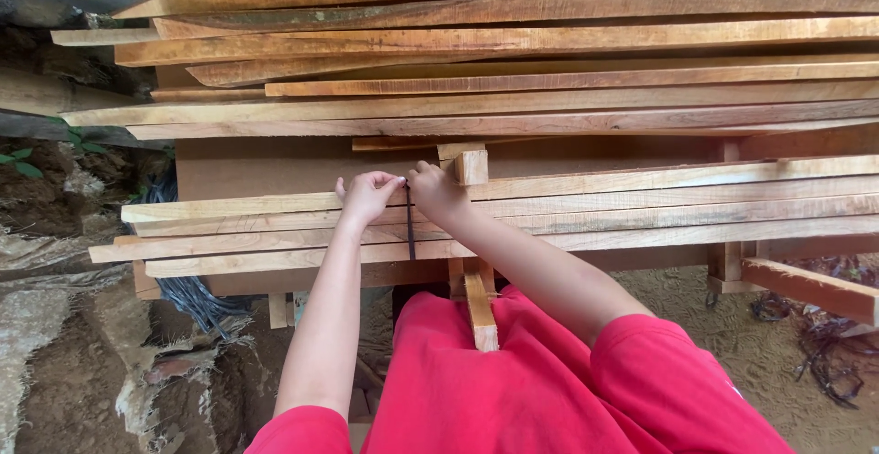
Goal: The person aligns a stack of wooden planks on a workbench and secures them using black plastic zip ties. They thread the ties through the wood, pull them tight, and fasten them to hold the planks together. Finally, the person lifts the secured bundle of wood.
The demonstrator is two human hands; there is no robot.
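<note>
On the lower row of wooden slats (586, 207) in front of me, my left hand (368, 194) and right hand (434, 189) sit close together, each pinching the top end of a thin dark strip (410, 230). It hangs straight down across the slats, beside a short upright wooden block (471, 167).

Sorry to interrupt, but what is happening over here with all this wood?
A person in a red top has both hands up against a bundle of long wooden slats lying on a wooden frame. The left hand and right hand meet at a thin dark strap that runs down across the slats, pinching its upper end. A larger stack of planks sits just above.
</note>
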